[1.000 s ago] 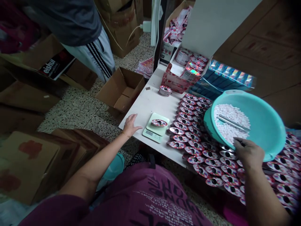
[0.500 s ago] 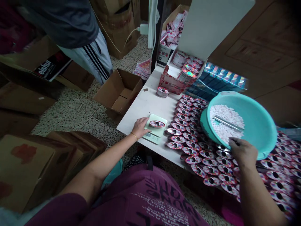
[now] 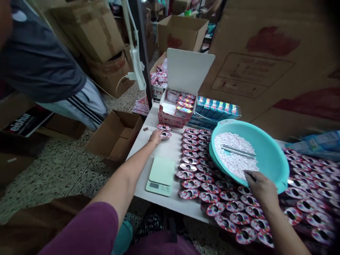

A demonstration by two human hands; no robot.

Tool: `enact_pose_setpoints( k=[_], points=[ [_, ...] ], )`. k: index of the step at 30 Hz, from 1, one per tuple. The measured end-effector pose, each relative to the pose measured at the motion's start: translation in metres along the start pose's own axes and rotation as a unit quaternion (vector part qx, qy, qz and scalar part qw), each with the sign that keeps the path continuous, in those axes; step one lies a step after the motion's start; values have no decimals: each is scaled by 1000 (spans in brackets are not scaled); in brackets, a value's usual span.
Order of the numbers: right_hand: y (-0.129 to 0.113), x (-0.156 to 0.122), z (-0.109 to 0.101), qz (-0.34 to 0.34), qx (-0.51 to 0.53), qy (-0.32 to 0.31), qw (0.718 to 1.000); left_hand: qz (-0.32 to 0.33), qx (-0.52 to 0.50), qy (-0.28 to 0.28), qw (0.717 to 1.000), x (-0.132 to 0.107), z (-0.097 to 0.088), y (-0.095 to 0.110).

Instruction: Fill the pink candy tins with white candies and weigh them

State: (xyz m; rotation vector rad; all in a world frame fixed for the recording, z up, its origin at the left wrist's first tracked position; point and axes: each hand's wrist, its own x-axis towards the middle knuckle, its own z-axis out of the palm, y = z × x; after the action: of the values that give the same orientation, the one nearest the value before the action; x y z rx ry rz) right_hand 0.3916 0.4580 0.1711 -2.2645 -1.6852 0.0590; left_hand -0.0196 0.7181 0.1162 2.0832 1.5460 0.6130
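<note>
My left hand (image 3: 156, 136) is closed on a small oval container (image 3: 166, 135) with a red and white patterned top, on the white table. It sits right beside a similar oval container (image 3: 163, 126). Nearer to me lies a pale green scale (image 3: 161, 173) with a bare plate. My right hand (image 3: 261, 186) is at the near rim of a turquoise basin (image 3: 271, 156), fingers bent together; what they hold, if anything, cannot be made out. Small white pellets (image 3: 233, 145) fill part of the basin, and a metal tube (image 3: 238, 151) lies on them.
Rows of oval containers (image 3: 190, 183) with dark openings surround the basin. Behind stand an open-lidded display box (image 3: 174, 118) and blue packs (image 3: 212, 113) in clear wrap. An open carton (image 3: 114, 134) is left of the table. A person in grey (image 3: 47, 60) stands at the far left.
My left hand has carried the oval container off the scale and away from me, to beside the other one. My right hand stays at the basin rim. The view has shifted.
</note>
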Motion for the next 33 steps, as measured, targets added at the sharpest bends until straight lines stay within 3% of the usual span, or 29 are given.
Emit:
enact_pose_setpoints(
  k=[3,6,8,10,12,14,16,18,22,24,27,30,33],
  points=[
    [-6,0,-4,-3,-4,-1,1000,-25,9,47,999,-15,2,2],
    [-11,1,-7,-2,-1,3,1000,55,14,62,996,-82,7,35],
    [-12,2,-7,-3,10,3,1000,158,-2,-52,986,-143,16,68],
    [-12,2,-8,-6,25,-2,1000,197,15,-134,971,-202,33,100],
    [-12,2,-9,-7,34,-9,999,177,53,-168,968,-243,56,121],
    [-12,2,-10,-10,36,-9,999,137,91,-171,971,-263,78,129],
    [-11,2,-10,-16,32,3,999,121,102,-160,974,-267,90,129],
    [-10,1,-9,-26,28,16,999,137,80,-131,979,-265,86,123],
    [-8,0,-6,-36,31,30,998,159,41,-32,986,-254,36,100],
    [-7,0,-5,-30,30,37,998,152,47,-8,987,-241,9,81],
    [-8,-1,-6,-22,22,31,999,147,54,-32,987,-217,-12,47],
    [-10,-1,-9,-17,10,5,1000,127,31,-77,988,-202,-10,22],
    [-9,0,-10,2,-7,-13,1000,66,-8,-81,995,-202,-7,10]
  ],
)
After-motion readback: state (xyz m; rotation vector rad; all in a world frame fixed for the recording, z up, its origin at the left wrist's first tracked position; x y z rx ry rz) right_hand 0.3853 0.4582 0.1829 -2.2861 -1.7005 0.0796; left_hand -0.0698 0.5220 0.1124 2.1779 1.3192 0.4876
